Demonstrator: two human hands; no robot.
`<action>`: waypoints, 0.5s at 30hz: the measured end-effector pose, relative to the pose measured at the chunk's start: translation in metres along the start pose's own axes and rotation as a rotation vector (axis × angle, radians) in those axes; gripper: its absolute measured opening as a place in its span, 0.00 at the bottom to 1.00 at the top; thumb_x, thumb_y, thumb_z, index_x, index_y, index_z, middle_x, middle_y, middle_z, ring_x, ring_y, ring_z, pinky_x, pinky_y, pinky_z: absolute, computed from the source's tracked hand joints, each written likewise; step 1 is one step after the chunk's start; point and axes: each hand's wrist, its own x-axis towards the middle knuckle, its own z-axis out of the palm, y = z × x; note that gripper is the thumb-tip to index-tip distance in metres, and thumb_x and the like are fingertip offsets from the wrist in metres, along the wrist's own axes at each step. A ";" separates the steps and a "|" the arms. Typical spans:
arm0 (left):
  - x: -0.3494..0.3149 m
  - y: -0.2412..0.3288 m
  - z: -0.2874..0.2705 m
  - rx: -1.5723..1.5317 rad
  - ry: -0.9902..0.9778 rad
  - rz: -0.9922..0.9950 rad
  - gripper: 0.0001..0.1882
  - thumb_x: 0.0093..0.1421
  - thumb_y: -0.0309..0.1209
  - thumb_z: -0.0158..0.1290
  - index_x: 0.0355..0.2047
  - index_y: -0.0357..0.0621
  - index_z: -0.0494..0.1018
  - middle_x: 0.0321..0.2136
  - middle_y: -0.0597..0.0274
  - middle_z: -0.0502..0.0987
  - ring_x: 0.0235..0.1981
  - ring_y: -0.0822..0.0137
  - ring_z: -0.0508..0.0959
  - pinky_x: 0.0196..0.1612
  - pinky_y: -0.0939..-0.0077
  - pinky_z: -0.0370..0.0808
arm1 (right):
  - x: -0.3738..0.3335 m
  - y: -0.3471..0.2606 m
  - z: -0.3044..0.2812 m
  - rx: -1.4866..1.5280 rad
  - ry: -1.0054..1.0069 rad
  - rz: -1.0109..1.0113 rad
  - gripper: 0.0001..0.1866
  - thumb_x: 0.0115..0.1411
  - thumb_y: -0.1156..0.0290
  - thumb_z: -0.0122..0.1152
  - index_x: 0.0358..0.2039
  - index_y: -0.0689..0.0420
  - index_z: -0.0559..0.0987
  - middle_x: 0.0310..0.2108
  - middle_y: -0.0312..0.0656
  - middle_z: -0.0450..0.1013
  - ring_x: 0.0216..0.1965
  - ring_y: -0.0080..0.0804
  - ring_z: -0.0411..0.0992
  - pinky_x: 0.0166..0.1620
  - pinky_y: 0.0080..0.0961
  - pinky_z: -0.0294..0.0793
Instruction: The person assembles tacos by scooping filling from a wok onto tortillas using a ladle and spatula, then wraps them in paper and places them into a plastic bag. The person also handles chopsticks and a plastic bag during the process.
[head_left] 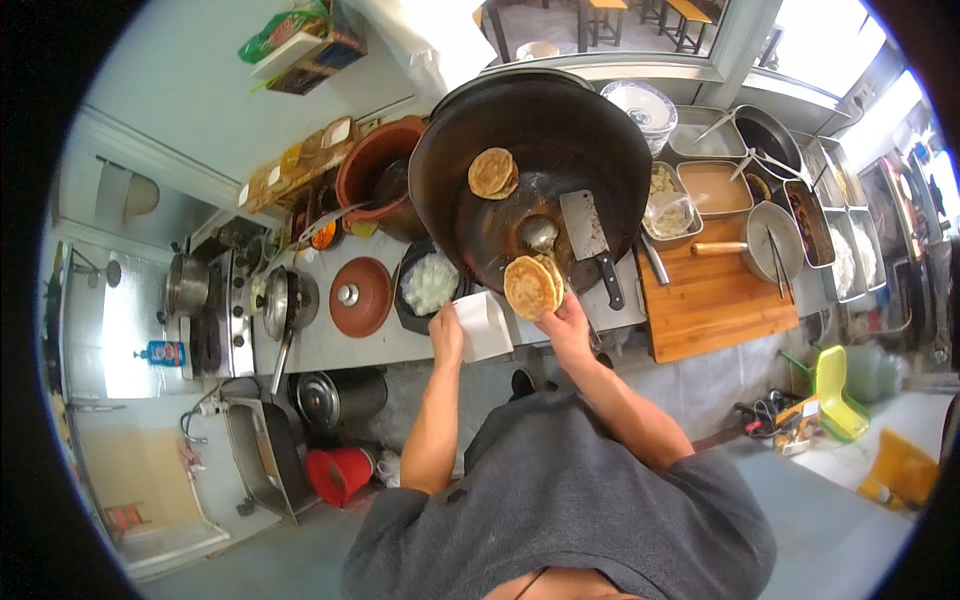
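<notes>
My left hand (pixel 446 336) pinches a white paper bag (pixel 485 330) by its left side, in front of the large dark pan (pixel 455 125). In my right hand (pixel 568 332) is a browned round flatbread (pixel 530 288), its layers parted at the right side, held just right of the bag and apart from it. Behind it, a metal ladle (pixel 538 233) rests in the pan, its handle partly hidden. A cleaver (pixel 585 225) lies to the right, its black handle toward me. More round flatbreads (pixel 491 173) are stacked farther back in the pan.
Left of the pan sit a bowl lined with clear plastic (pixel 430 283), a brown lid (pixel 361 297) and a clay pot (pixel 380 165). A wooden cutting board (pixel 715 320) at right bears a saucepan (pixel 772 240). Food trays (pixel 712 187) stand behind it. A red bucket (pixel 340 474) is below.
</notes>
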 end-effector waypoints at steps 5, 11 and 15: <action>0.007 -0.008 0.039 -0.453 -0.071 -0.193 0.23 0.76 0.41 0.45 0.44 0.30 0.79 0.39 0.54 0.83 0.39 0.64 0.82 0.43 0.67 0.77 | -0.016 -0.024 -0.004 -0.056 -0.053 -0.106 0.25 0.64 0.81 0.61 0.61 0.67 0.67 0.54 0.43 0.77 0.54 0.28 0.77 0.57 0.26 0.76; -0.006 0.035 0.070 -0.665 -0.373 -0.349 0.23 0.78 0.41 0.40 0.59 0.34 0.70 0.52 0.52 0.80 0.51 0.55 0.82 0.55 0.56 0.79 | -0.017 -0.044 -0.009 -0.266 -0.046 -0.166 0.24 0.64 0.77 0.63 0.59 0.67 0.71 0.55 0.47 0.77 0.58 0.32 0.74 0.61 0.29 0.72; -0.014 0.044 0.085 -0.874 -0.549 -0.383 0.27 0.78 0.45 0.40 0.62 0.34 0.70 0.59 0.51 0.77 0.60 0.55 0.77 0.64 0.58 0.73 | -0.019 -0.071 -0.006 -0.401 -0.063 -0.237 0.24 0.64 0.74 0.65 0.59 0.65 0.73 0.55 0.46 0.77 0.57 0.33 0.74 0.61 0.30 0.71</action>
